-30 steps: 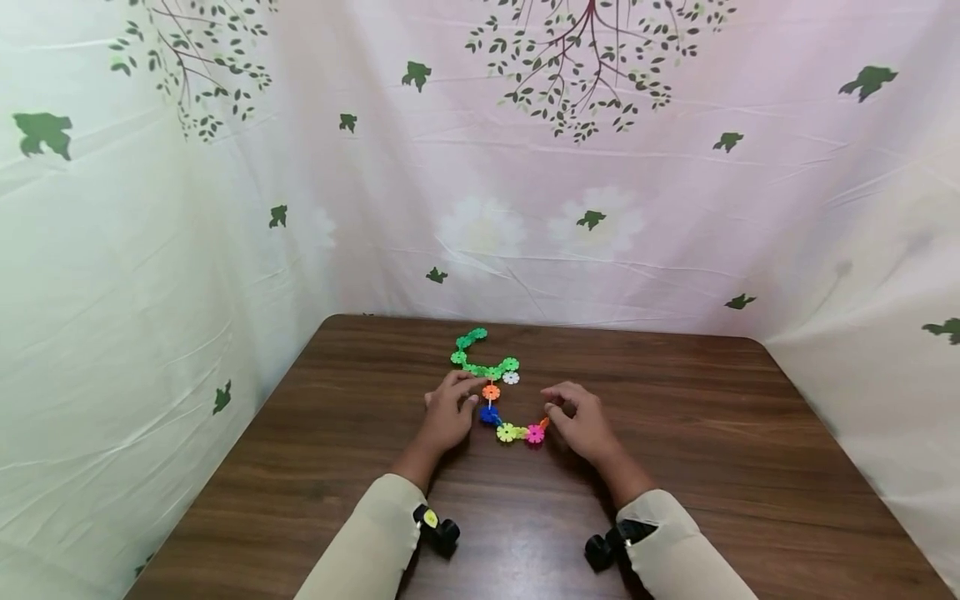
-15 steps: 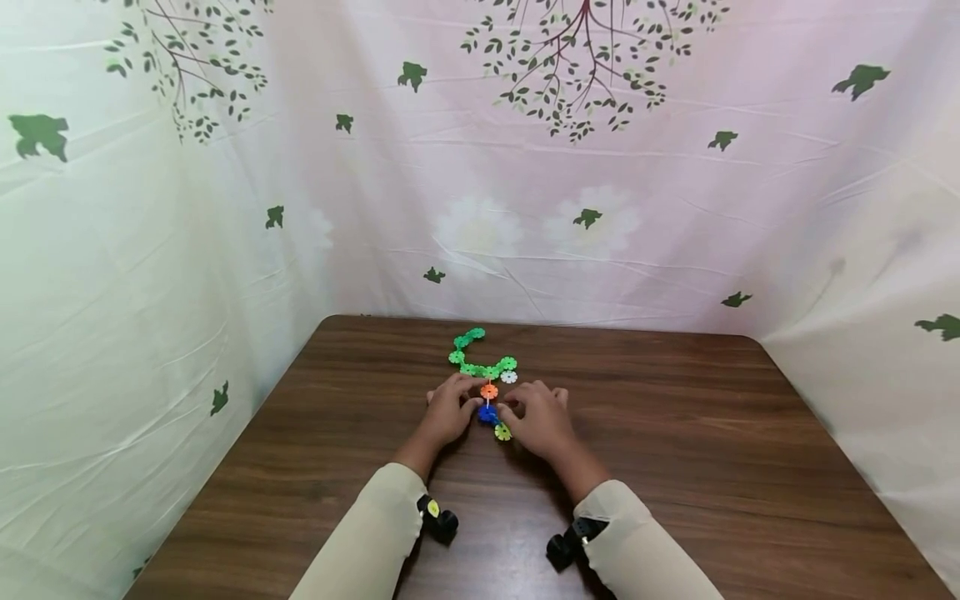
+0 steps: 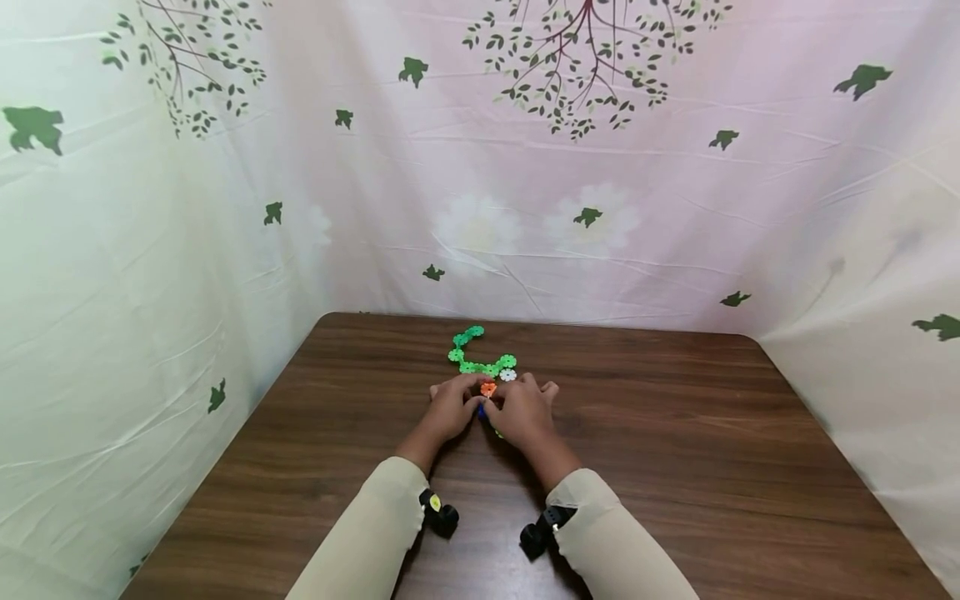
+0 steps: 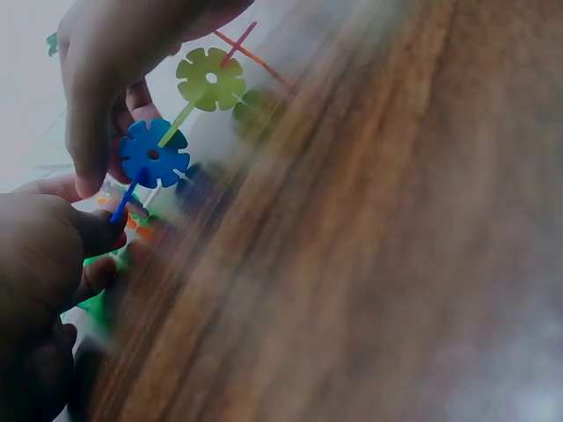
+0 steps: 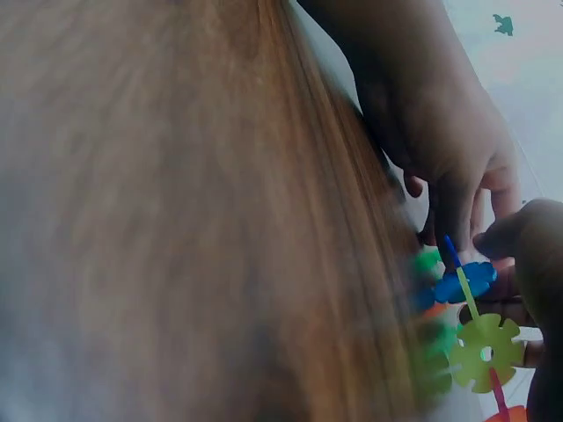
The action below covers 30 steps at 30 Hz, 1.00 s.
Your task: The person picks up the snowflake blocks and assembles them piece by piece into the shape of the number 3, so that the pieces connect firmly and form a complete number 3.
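Flower-shaped notched plastic discs, linked into a chain, lie between my two hands. In the head view a green run (image 3: 467,367) curves away at the back, leading to an orange disc (image 3: 488,389). My left hand (image 3: 448,410) pinches an edge-on blue disc (image 4: 127,200) of the chain. Opposite it, my right hand (image 3: 525,414) holds the chain with thumb and fingers at a flat blue disc (image 4: 141,163); its exact grip is partly hidden. From there the chain continues to a yellow-green disc (image 5: 486,353) and an edge-on pink disc (image 5: 499,394).
A brown wooden table (image 3: 675,450) lies under both hands. Beside the green run sits a white flower disc (image 3: 508,375). Printed cloth (image 3: 525,250) hangs behind the table and at its sides. Each wrist carries a small black camera (image 3: 441,518).
My right hand has moved left from the pink end of the chain to the blue discs beside my left hand. The left hand has stayed nearly in place.
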Motion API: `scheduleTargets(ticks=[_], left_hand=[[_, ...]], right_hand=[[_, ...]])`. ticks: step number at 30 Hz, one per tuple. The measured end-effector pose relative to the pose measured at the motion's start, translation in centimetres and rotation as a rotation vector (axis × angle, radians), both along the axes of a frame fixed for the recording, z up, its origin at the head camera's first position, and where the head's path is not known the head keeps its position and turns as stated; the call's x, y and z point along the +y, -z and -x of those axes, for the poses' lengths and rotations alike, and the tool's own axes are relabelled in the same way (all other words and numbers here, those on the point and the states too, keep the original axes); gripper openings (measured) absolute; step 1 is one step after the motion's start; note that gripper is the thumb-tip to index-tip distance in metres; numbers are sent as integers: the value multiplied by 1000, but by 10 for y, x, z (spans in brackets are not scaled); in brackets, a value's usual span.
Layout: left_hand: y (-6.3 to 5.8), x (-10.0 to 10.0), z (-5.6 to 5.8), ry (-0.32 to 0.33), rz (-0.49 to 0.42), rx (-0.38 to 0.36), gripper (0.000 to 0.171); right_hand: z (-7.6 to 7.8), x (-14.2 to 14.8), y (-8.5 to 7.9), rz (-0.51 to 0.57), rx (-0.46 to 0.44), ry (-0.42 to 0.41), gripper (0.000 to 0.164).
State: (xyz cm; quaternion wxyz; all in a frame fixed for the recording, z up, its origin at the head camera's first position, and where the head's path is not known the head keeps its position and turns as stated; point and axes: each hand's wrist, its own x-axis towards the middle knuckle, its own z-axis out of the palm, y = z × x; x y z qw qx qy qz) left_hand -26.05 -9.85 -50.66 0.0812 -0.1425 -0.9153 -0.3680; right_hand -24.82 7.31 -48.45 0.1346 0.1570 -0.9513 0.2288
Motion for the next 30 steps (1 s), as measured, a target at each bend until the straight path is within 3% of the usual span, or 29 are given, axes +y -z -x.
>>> scheduleTargets(ticks=[9,17,30], left_hand=[[-2,1,3,37,-3,8,32],[-1,1,6,88,84,39,35],[0,1,4,144,239,50,37]], right_hand=[[2,-6,1,-21,9,17,16],[1,-6,2,22,-7,4,14],[2,-2,7,57,30,-8,29]])
